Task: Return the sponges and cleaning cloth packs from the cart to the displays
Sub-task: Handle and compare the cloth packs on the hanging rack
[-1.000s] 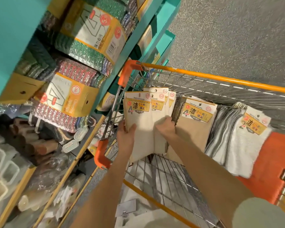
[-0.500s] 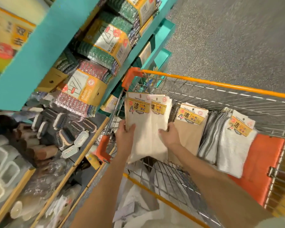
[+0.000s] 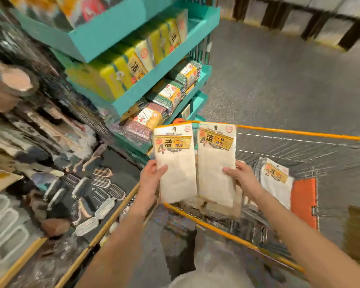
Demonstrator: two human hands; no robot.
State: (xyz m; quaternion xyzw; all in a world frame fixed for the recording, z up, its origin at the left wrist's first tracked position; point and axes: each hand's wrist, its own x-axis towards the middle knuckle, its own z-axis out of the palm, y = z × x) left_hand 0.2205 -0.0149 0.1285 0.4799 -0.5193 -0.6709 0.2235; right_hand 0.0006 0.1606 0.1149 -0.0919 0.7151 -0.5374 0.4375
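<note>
- Above the cart [image 3: 299,133], a left pack [image 3: 176,163] and a right pack [image 3: 215,163] of cream cleaning cloths are now held apart and side by side. Half a second ago they were bunched together low inside the basket.
- The left pack is gripped near its lower edge by the left hand [image 3: 152,179], with the thumb laid across the front and the fingers hidden behind. The right pack is gripped in the same way by the right hand [image 3: 242,177].
- Whether the two packs touch along their inner edges cannot be told.
- A white cloth pack [image 3: 276,179] is left in the cart beside an orange flap [image 3: 303,200], and beige packs [image 3: 216,208] are blurred beneath the raised pair.
- The teal display [image 3: 137,98], stocked with yellow sponges [image 3: 121,73], has come into fuller view just to the left.
- The lift out of the cart is judged done. The return to a display remains, and no place for the cloths is yet made out.
</note>
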